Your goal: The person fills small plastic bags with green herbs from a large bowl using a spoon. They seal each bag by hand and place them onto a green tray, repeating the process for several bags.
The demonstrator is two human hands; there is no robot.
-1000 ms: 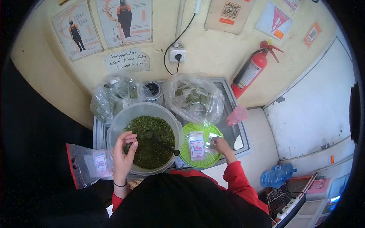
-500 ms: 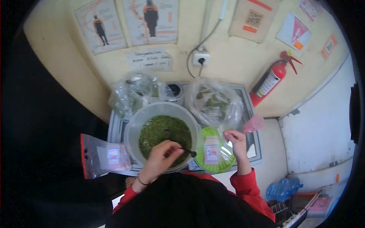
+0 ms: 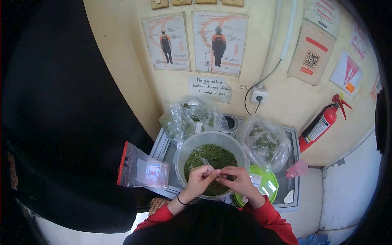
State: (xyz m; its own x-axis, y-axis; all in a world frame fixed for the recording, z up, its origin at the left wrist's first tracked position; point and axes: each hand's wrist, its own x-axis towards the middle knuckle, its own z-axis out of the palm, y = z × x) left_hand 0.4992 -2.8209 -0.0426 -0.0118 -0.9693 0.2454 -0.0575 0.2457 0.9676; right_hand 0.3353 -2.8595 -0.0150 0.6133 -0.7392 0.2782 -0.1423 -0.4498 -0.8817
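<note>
Both my hands are together over a translucent round tub [image 3: 178, 157] that holds chopped dried green herbs [image 3: 218, 152]. Between them is a small clear plastic bag [image 3: 206, 163]. My left hand [image 3: 199, 179] pinches one side of the bag, thumb against fingers. My right hand [image 3: 237, 179] meets it at the bag's edge, its fingertips closed there too. A lime-green lid [image 3: 267, 185] lies beside the tub, partly behind my right hand, with clear plastic on top. I cannot make out the black spoon now.
Behind the tub are a large clear bag with green contents [image 3: 188, 118], a dark-topped jar [image 3: 230, 122] and another bag of small green packets [image 3: 265, 143]. A red-edged zip bag [image 3: 143, 167] lies left, a pink plastic piece [image 3: 297, 169] right. A fire extinguisher [image 3: 320, 124] stands by the wall.
My right hand has moved left from over the lid to meet my left hand above the tub, bringing the small bag. The black spoon has left my left hand's grip. The view has shifted.
</note>
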